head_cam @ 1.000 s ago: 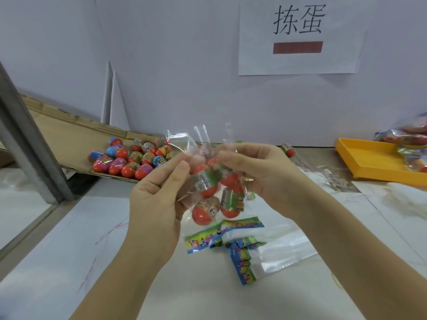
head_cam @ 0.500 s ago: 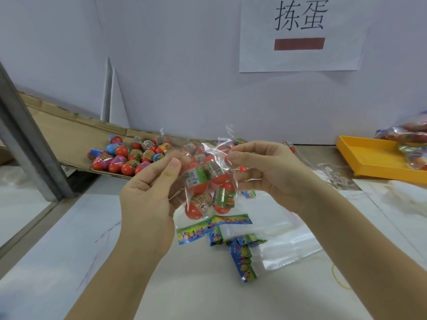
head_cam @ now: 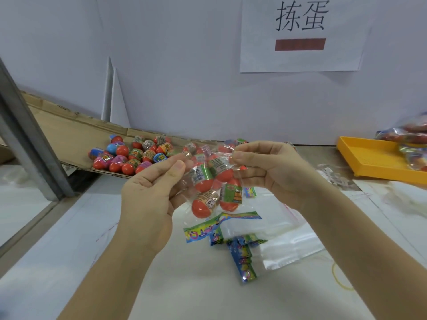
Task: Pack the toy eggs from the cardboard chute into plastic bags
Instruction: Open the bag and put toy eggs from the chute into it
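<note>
since a second ago, the loose top of the plastic bag (head_cam: 209, 181), which stood up above the fingers, sits lower between the two hands; the hands themselves hold much the same place above the middle of the counter (head_cam: 69, 262).

left hand (head_cam: 150, 195) pinches the bag's left edge between thumb and forefinger, the other fingers curled behind it. right hand (head_cam: 272, 172) pinches the bag's top right corner between thumb and fingertips. the bag hangs clear of the counter, and four toy eggs (head_cam: 204, 204) with red ends and printed bands sit inside it in two rows.

at the far left edge of the counter, a sloping cardboard chute (head_cam: 69, 135) ends in a heap of loose eggs (head_cam: 129, 155), red, blue and pink. below the hands a stack of empty clear bags (head_cam: 277, 239) lies flat, with colourful printed strips (head_cam: 221, 224) partly under its near left corner. a yellow tray (head_cam: 374, 158) stands at the far right edge, with filled bags (head_cam: 413, 139) piled on its right side. a thin yellow rubber band (head_cam: 339, 278) lies near the right forearm. a paper sign (head_cam: 300, 33) with two chinese characters hangs on the wall behind.
</note>
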The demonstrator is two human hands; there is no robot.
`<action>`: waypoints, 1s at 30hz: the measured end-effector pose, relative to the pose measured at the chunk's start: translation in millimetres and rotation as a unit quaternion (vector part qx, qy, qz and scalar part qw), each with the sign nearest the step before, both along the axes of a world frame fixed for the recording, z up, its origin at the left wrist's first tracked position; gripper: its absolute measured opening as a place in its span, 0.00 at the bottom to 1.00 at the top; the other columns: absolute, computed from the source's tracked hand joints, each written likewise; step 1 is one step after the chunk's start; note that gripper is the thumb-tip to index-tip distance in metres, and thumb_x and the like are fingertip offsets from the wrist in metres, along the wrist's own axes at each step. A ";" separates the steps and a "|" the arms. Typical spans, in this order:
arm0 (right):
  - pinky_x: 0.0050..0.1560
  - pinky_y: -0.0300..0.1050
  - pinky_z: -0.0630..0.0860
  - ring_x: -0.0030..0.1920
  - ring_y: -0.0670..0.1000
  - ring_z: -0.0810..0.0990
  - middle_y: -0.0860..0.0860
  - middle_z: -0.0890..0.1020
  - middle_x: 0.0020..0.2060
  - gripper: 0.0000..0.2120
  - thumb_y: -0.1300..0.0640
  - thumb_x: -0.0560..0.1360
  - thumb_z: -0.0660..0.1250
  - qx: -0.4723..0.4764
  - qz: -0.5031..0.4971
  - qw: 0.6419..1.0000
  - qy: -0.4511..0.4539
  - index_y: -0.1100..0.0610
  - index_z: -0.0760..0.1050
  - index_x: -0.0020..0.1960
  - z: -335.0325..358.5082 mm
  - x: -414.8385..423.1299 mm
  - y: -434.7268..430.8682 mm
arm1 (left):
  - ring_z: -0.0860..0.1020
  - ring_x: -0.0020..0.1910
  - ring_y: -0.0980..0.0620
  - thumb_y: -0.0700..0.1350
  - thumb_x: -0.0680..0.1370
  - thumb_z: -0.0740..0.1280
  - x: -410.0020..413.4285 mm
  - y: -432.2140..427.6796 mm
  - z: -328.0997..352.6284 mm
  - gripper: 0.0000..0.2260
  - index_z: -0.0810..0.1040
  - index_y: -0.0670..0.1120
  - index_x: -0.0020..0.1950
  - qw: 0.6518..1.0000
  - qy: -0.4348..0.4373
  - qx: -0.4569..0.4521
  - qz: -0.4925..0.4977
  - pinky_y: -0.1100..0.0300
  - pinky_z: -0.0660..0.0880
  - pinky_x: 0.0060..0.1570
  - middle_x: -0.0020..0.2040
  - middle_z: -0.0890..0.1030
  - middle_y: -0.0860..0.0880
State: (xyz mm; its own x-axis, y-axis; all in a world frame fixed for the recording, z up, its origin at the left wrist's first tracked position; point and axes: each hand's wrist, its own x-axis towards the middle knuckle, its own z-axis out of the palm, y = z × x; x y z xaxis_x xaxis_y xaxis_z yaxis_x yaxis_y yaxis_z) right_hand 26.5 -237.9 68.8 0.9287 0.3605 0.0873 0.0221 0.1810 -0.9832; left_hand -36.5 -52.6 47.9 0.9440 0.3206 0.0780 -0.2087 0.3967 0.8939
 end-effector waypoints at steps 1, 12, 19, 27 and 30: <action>0.33 0.42 0.80 0.32 0.53 0.84 0.55 0.85 0.36 0.08 0.60 0.60 0.74 0.004 0.001 1.000 0.000 0.57 0.83 0.39 0.2 0.4 -1.0 | 0.85 0.38 0.53 0.42 0.67 0.68 0.0 0.6 0.1 0.08 0.87 0.49 0.39 1.000 0.000 0.000 -0.005 0.61 0.80 0.34 0.41 0.86 0.48; 0.32 0.41 0.80 0.31 0.50 0.83 0.54 0.84 0.34 0.05 0.63 0.62 0.72 0.014 0.047 0.997 -0.056 0.56 0.83 0.37 3.0 5.3 -10.5 | 0.82 0.35 0.55 0.41 0.67 0.66 0.5 5.0 1.2 0.10 0.87 0.51 0.41 0.998 -0.025 0.029 -0.048 0.60 0.82 0.36 0.40 0.86 0.49; 0.35 0.41 0.81 0.34 0.49 0.84 0.52 0.84 0.34 0.07 0.60 0.62 0.78 0.017 0.112 0.988 -0.104 0.53 0.83 0.38 6.8 7.9 -19.5 | 0.79 0.32 0.54 0.42 0.66 0.67 0.0 7.8 2.4 0.08 0.86 0.51 0.38 0.993 -0.064 0.046 -0.084 0.59 0.82 0.36 0.38 0.85 0.50; 0.33 0.42 0.81 0.32 0.49 0.84 0.52 0.83 0.33 0.05 0.58 0.61 0.75 0.025 0.116 0.987 -0.111 0.53 0.82 0.37 13.7 4.8 -22.2 | 0.84 0.36 0.56 0.45 0.66 0.70 -3.9 10.1 7.4 0.06 0.86 0.50 0.38 0.983 -0.118 0.078 -0.120 0.63 0.81 0.36 0.46 0.86 0.50; 0.33 0.41 0.81 0.31 0.49 0.83 0.52 0.83 0.32 0.05 0.57 0.60 0.74 0.029 0.116 0.986 -0.116 0.53 0.82 0.36 16.8 3.6 -23.9 | 0.84 0.46 0.54 0.39 0.75 0.67 -3.6 11.1 6.0 0.11 0.84 0.52 0.39 0.972 -0.140 0.124 -0.143 0.63 0.81 0.40 0.53 0.85 0.48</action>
State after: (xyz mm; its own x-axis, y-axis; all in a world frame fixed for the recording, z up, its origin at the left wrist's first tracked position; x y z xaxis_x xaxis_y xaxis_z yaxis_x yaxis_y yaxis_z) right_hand 30.1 -261.8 85.7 0.7752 0.5485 0.3134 0.1964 0.2623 -0.9448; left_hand -40.0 -41.4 53.9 0.9223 -0.0135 0.3863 -0.3705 0.2541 0.8934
